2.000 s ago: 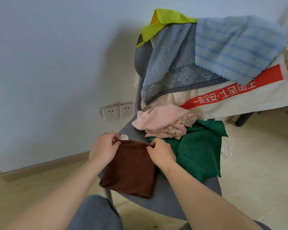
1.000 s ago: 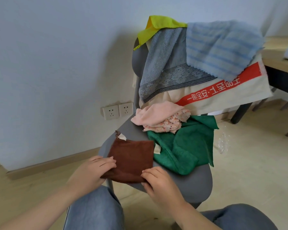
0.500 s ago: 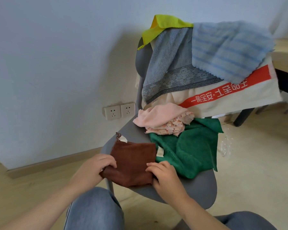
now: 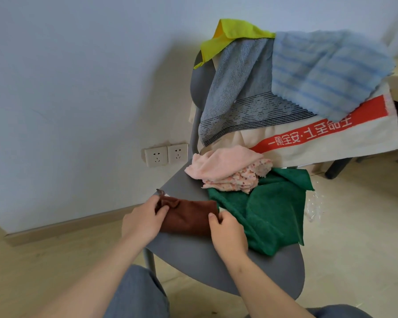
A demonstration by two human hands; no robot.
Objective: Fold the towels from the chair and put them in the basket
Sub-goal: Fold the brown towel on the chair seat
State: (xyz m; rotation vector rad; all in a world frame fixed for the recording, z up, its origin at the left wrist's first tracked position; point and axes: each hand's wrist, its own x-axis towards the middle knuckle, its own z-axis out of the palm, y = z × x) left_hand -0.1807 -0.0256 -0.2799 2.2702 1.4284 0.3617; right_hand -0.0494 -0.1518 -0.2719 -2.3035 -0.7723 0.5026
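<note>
Hands, left hand [image 4: 143, 220] and right hand [image 4: 228, 232], pinch the brown towel [image 4: 189, 218] ends on the chair [image 4: 216, 267]; keep corners matched, press flat.

Both hands [image 4: 143, 222] pinch folded brown towel [image 4: 189, 216] on chair [image 4: 216, 267].

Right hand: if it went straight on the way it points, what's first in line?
The brown towel: the right hand already pinches its right end. Past that, probably bare chair seat, though depth is unclear.
</note>
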